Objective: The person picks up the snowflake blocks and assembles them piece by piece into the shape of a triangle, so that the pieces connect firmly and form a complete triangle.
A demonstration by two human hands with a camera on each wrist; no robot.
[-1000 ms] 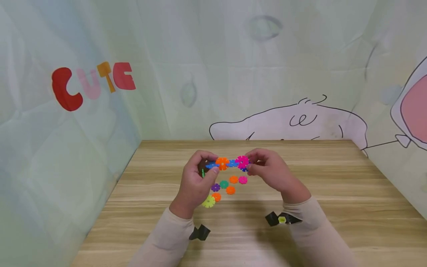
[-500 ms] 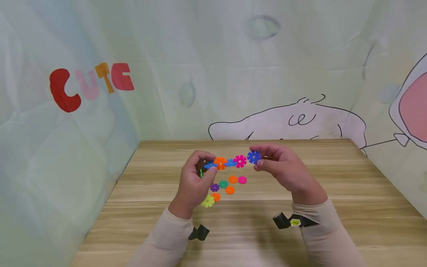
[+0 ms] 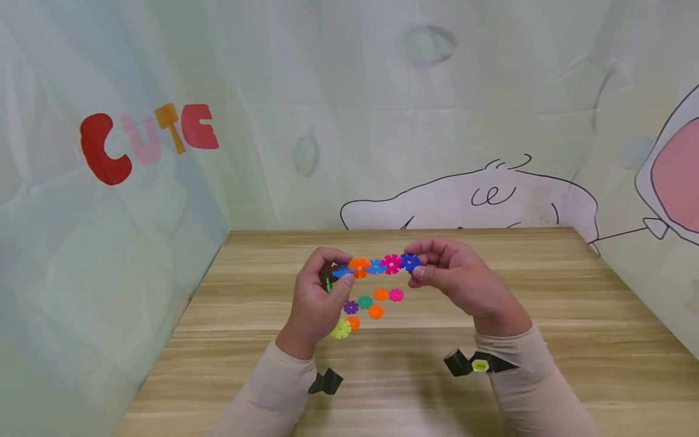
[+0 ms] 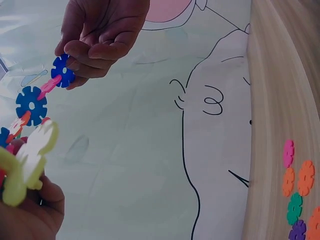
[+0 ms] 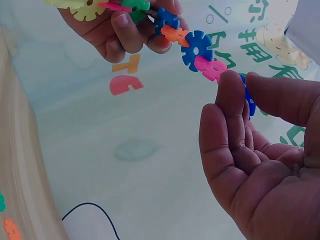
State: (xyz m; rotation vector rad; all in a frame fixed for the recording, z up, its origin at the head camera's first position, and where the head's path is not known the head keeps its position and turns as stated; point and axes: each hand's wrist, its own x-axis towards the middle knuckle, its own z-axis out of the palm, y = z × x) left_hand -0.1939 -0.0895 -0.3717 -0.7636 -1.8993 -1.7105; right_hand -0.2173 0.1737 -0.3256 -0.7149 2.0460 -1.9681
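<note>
My left hand grips a chain of interlocked flower-shaped plastic discs, raised above the table. To its right the chain shows an orange disc, a light blue disc and a pink disc. My right hand pinches a dark blue disc between thumb and fingers, its edge right at the pink disc. In the right wrist view the fingers partly hide this dark blue disc. Yellow discs of the chain sit by my left hand in the left wrist view.
Loose discs lie on the wooden table beneath the hands: purple, green, pink and several orange. A yellow-green disc shows below the left wrist. A printed cloth wall stands behind and at the sides.
My right hand first drew the dark blue disc away to the right of the pink one, turning its face into view, then brought it back against the pink disc. My left hand barely moved.
</note>
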